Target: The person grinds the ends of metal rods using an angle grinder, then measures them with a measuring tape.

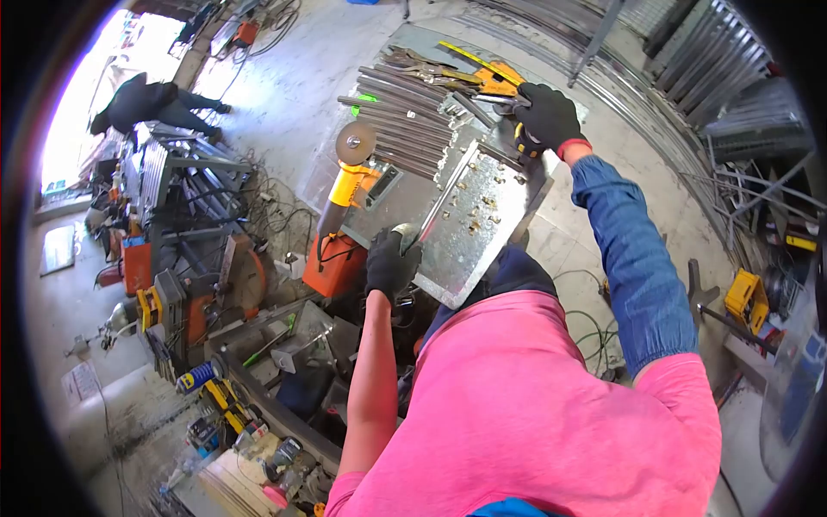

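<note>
A galvanized metal plate [461, 250] with small bolt-like pieces [482, 207] scattered on it lies tilted in front of me. My left hand [394, 265], in a black glove, is closed beside its left edge, with a silvery end [403, 231] showing by the fingers; I cannot tell what that piece is. Past the plate's far right corner, my gloved right hand [551, 116] has its fingers curled at a slim metal tool [498, 100]. A yellow-and-black tape measure [526, 141] sits just below that hand. An angle grinder [345, 191] with its disc up stands left of the plate.
Dark metal bars [401, 125] lie side by side on the bench, with a yellow rule [469, 59] and hand tools beyond. An orange box [334, 265] is by the grinder. Another person [151, 103] bends over at the far left. Metal profiles [719, 52] lean at right.
</note>
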Tool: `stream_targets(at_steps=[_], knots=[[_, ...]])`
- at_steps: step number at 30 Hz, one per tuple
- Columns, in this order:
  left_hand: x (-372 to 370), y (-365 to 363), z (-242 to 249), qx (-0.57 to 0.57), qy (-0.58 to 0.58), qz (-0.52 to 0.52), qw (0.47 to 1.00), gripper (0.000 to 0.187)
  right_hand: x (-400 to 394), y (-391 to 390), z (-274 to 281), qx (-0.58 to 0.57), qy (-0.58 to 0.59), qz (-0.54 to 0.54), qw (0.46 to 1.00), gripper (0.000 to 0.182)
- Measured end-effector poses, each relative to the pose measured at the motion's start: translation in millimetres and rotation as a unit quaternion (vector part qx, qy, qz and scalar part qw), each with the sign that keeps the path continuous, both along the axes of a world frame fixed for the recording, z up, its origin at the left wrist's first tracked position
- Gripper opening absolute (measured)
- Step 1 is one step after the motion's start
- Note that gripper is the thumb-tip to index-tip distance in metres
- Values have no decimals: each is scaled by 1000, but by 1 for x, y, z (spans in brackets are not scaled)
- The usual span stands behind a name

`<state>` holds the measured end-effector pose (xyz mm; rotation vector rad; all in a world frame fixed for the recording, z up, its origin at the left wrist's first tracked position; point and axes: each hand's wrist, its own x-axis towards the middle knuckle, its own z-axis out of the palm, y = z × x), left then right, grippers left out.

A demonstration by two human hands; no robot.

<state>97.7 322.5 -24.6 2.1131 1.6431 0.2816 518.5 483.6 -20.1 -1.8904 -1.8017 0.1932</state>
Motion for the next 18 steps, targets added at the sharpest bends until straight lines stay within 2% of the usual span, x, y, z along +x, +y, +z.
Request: stream_targets(at_steps=[2, 3, 4, 5, 6, 7, 8, 10, 11, 12, 13, 14, 15, 16, 17, 18], knots=[[5, -6, 2, -61, -95, 102, 988, 32, -4, 30, -9, -132, -125, 14, 983, 45], [-1, -12, -14, -27, -95, 85, 992, 29, -4, 40, -19, -156, -146, 31, 976, 39], [-8, -17, -25, 14, -88, 72, 993, 27, -1, 50, -40, -131, -171, 42, 976, 40], [6, -26, 7, -21, -81, 123, 989, 26, -2, 56, -49, -117, -164, 38, 979, 42], [8, -31, 17, -66, -79, 155, 983, 27, 1, 57, -54, -74, -163, 53, 982, 42], [3, -39, 13, -54, -68, 148, 985, 29, 1, 59, -50, -90, -184, 62, 977, 39], [5, -47, 13, 0, -136, 169, 976, 33, 5, 56, -52, -43, -196, 75, 977, 34], [9, -60, 37, -23, -199, 226, 953, 33, 17, 48, -39, -2, -142, 105, 984, 21], [9, -63, 45, -38, -214, 242, 946, 32, 19, 39, -24, -43, -172, 71, 982, 18], [8, -65, 50, -25, -211, 249, 945, 32, 22, 25, -6, -15, -115, 61, 991, 19], [7, -65, 54, -83, -246, 271, 927, 33, 23, 7, 6, 12, -58, 48, 997, 21], [6, -63, 58, -142, -280, 288, 905, 34, 23, -10, 3, 23, 72, 55, 996, 24], [10, -57, 65, -133, -279, 285, 907, 34, 21, -24, 1, 35, 200, 61, 977, 26], [20, -48, 74, -131, -315, 265, 902, 34, 8, -39, 10, -61, 354, 86, 929, 28], [27, -38, 84, -132, -351, 242, 895, 35, -14, -60, 27, -155, 494, 108, 849, 31], [29, -28, 94, -162, -351, 208, 898, 37, -38, -82, 26, -156, 503, 125, 841, 31]])
